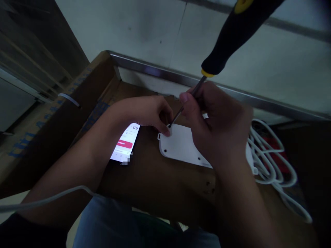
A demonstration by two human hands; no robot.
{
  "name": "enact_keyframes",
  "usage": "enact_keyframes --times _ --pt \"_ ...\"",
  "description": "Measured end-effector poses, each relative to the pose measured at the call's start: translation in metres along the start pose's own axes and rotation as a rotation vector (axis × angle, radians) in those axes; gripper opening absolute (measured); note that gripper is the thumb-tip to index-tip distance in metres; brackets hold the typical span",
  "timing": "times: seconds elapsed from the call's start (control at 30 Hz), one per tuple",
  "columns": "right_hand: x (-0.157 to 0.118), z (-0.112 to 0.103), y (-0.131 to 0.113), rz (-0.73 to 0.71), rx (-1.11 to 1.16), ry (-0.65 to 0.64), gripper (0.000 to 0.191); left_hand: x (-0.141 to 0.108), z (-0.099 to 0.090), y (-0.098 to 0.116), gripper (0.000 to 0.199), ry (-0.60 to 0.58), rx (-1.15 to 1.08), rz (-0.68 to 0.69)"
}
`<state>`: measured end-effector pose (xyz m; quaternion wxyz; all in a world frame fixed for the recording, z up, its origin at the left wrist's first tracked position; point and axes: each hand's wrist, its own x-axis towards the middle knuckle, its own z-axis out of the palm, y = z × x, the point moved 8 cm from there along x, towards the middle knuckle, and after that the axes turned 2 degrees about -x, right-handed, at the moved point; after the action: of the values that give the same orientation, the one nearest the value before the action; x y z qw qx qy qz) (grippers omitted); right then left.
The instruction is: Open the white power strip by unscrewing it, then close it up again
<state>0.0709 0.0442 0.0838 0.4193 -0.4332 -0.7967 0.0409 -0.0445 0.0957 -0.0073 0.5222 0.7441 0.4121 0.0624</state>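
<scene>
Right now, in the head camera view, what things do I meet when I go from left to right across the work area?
Cardboard flap with blue print → lit smartphone → left hand → right hand → coiled white cable

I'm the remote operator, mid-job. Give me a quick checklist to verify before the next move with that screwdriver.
1. Tip of the screwdriver seated in the corner hole of the white power strip: cannot tell, the left hand hides it.
2. Grip of the right hand on the shaft: ok, fingers pinch it below the yellow collar.
3. Strip steadied: ok, left fingertips hold that corner.
4. Strip flat on the cardboard: ok, back face up.
5. Cable away from the tip: ok, coiled off to the right.
</scene>
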Motion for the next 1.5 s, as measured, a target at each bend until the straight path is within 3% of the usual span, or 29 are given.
enact_keyframes --times 0.73,1.0,1.2,1.5 --pt "-0.0002 -0.0026 0.0004 -0.002 0.003 0.048 0.029 -0.0056 -0.0015 0.0011 0.021 0.007 0.019 -0.055" --pt "0.0003 -0.0002 -0.0011 -0.016 -0.006 0.039 0.032 -0.0022 -0.0007 -0.0001 0.023 -0.002 0.003 -0.012" --pt "-0.002 -0.006 -0.0017 0.037 0.002 0.087 0.032 -0.0072 -0.001 0.0016 0.019 0.009 0.015 -0.048" --pt "0.0012 -0.0006 -0.0023 -0.02 -0.001 0.026 0.03 -0.0023 -0.0002 0.0009 0.021 -0.019 0.004 0.005"
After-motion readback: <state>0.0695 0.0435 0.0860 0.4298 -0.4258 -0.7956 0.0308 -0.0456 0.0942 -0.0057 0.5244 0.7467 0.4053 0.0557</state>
